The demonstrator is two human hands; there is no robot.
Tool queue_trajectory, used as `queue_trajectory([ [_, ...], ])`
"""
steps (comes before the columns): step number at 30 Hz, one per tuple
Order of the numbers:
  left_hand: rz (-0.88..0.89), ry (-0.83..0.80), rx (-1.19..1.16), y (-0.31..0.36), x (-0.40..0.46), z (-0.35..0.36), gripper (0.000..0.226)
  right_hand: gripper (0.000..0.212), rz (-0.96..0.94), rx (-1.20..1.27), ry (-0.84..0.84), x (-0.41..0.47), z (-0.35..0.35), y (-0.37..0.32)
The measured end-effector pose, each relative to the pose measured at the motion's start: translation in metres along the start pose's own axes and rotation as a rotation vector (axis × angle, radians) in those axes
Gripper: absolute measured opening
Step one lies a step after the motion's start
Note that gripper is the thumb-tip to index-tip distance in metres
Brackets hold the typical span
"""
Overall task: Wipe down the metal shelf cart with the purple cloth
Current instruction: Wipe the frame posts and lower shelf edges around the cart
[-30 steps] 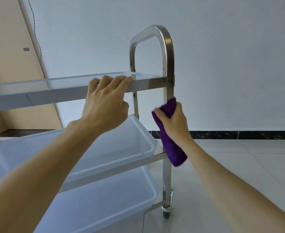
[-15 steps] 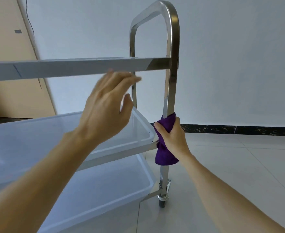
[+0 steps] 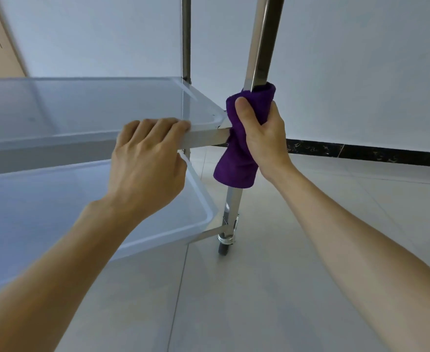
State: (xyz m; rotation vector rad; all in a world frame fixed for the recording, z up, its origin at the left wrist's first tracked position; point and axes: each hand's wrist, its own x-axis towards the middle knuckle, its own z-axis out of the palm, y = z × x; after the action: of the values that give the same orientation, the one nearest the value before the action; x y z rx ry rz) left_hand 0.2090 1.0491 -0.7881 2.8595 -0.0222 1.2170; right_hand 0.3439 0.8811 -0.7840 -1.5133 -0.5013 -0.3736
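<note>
The left hand [image 3: 145,168] has dropped to hold the middle shelf [image 3: 203,138]. The right hand [image 3: 262,138] squeezes the cloth [image 3: 234,168] around the post [image 3: 259,47]; slide down slowly.

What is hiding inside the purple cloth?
The purple cloth wraps the cart's metal post, gripped by the right hand. The post shows above and below; the wrapped stretch is covered.
</note>
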Motion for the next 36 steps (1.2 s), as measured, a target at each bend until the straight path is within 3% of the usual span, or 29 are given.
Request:
queue_trajectory([
  [4,0.024,0.038,-0.007,-0.002,-0.003,0.001,0.048,0.038,-0.016,0.105,0.025,-0.014,-0.002,0.009],
  [7,0.028,0.02,-0.018,-0.003,-0.003,-0.002,0.049,0.035,-0.037,0.054,0.033,-0.028,0.0,0.028],
  [12,0.051,-0.001,-0.024,-0.006,-0.005,-0.003,0.053,0.042,0.194,-0.188,-0.076,-0.097,0.001,0.112],
  [18,0.08,0.001,-0.011,-0.008,-0.007,-0.003,0.055,0.035,0.405,-0.116,-0.148,-0.128,0.001,0.149],
  [27,0.103,0.01,-0.02,-0.011,-0.007,-0.001,0.057,0.045,0.141,-0.155,-0.027,-0.062,0.003,0.082],
  [30,0.097,-0.053,-0.044,-0.011,-0.005,-0.003,0.058,0.042,0.134,-0.15,-0.02,-0.062,0.004,0.075],
  [36,0.014,-0.138,-0.374,-0.023,-0.003,-0.028,0.058,0.048,0.019,-0.177,0.026,-0.077,-0.013,0.048],
])
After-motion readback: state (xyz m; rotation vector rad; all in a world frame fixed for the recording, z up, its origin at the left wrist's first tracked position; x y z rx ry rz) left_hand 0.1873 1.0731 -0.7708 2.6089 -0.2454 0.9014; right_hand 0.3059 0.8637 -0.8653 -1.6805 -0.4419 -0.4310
